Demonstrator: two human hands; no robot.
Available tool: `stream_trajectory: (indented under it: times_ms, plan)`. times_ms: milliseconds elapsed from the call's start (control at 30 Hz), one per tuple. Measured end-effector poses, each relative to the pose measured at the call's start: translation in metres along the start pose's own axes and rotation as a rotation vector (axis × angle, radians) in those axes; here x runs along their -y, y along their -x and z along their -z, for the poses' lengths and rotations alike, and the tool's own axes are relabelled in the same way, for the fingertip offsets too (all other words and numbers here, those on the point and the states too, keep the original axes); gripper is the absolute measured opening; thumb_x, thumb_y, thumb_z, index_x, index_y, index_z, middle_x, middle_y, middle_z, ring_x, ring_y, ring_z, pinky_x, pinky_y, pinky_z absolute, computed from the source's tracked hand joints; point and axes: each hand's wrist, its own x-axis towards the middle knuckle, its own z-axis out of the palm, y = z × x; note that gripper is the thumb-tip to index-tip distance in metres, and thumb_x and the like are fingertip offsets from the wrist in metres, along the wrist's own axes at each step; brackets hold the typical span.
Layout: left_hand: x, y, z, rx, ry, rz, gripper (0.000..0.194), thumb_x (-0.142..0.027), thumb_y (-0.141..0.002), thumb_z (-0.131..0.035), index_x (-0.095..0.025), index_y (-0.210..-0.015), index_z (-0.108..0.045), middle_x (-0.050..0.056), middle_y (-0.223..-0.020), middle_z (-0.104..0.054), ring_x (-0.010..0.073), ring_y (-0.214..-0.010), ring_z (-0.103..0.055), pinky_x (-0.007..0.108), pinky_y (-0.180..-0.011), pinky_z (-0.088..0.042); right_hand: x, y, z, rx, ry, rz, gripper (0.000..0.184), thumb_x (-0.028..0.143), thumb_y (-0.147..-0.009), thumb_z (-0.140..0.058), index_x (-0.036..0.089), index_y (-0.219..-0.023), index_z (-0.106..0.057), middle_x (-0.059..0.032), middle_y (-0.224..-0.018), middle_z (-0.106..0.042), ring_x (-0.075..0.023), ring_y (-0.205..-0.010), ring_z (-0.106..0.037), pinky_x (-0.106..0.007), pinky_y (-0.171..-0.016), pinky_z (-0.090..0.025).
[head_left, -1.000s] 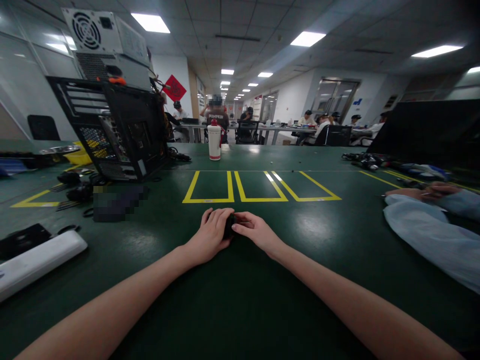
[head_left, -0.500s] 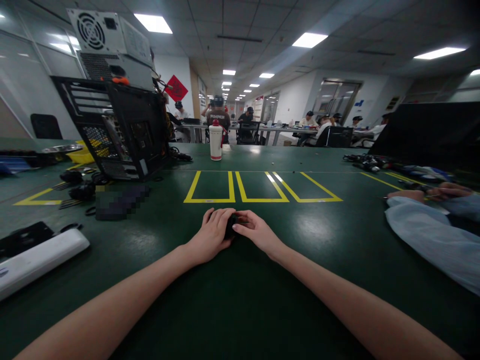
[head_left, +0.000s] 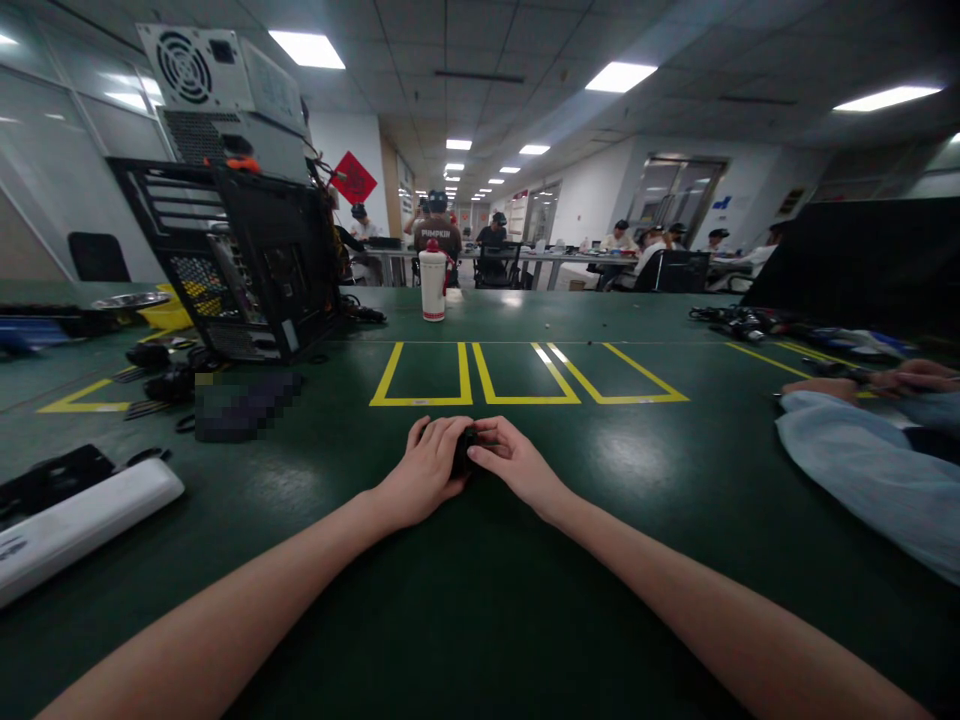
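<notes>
Both my hands rest together on the green table (head_left: 480,600), just in front of three yellow taped boxes (head_left: 517,375). My left hand (head_left: 427,470) is curled over a small black object (head_left: 463,452), and my right hand (head_left: 514,462) pinches the same object from the other side. Most of the object is hidden between the fingers, so I cannot make out what it is.
An open black computer case (head_left: 247,260) with a white power supply (head_left: 217,90) on top stands at the back left. A white bottle (head_left: 432,282) stands behind the yellow boxes. A white bar (head_left: 82,525) lies at the left edge. Another person's light-sleeved arms (head_left: 870,460) rest at the right.
</notes>
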Motion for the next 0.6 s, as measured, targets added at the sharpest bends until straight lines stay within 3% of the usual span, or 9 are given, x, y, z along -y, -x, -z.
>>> stream_trajectory:
  times_ms: [233,400,600]
  plan:
    - [0.0015,0.0007,-0.0016,0.003,0.006,-0.005,0.064,-0.016,-0.070,-0.054,-0.017,-0.123,-0.019,0.010,-0.122,-0.039,0.0233,-0.115,-0.035,0.048,-0.101,-0.017,0.0015,0.0022,0.0001,0.074,-0.073,0.006,0.036,0.020,-0.063,-0.066,0.022,-0.094,-0.047,-0.0009,-0.102,-0.052,-0.0157,-0.098,-0.052,-0.034,-0.089,-0.041]
    - [0.0015,0.0008,-0.0008,-0.006,0.014,-0.005,0.061,-0.018,-0.072,-0.051,-0.019,-0.123,-0.018,0.010,-0.122,-0.040,0.0233,-0.115,-0.037,0.049,-0.100,-0.019,0.0003,0.0014,-0.0024,0.014,-0.042,0.005,0.022,0.031,-0.072,-0.057,0.022,-0.091,-0.050,-0.0008,-0.096,-0.054,-0.0147,-0.092,-0.054,-0.034,-0.083,-0.043]
    - [0.0003,0.0010,0.0019,0.014,0.017,0.003,0.063,-0.018,-0.072,-0.052,-0.019,-0.125,-0.017,0.010,-0.123,-0.039,0.0234,-0.116,-0.036,0.049,-0.101,-0.018,0.0006,0.0007,0.0001,-0.008,-0.030,-0.068,0.031,0.030,-0.072,-0.057,0.021,-0.101,-0.048,-0.0035,-0.101,-0.054,-0.0163,-0.096,-0.052,-0.036,-0.086,-0.042]
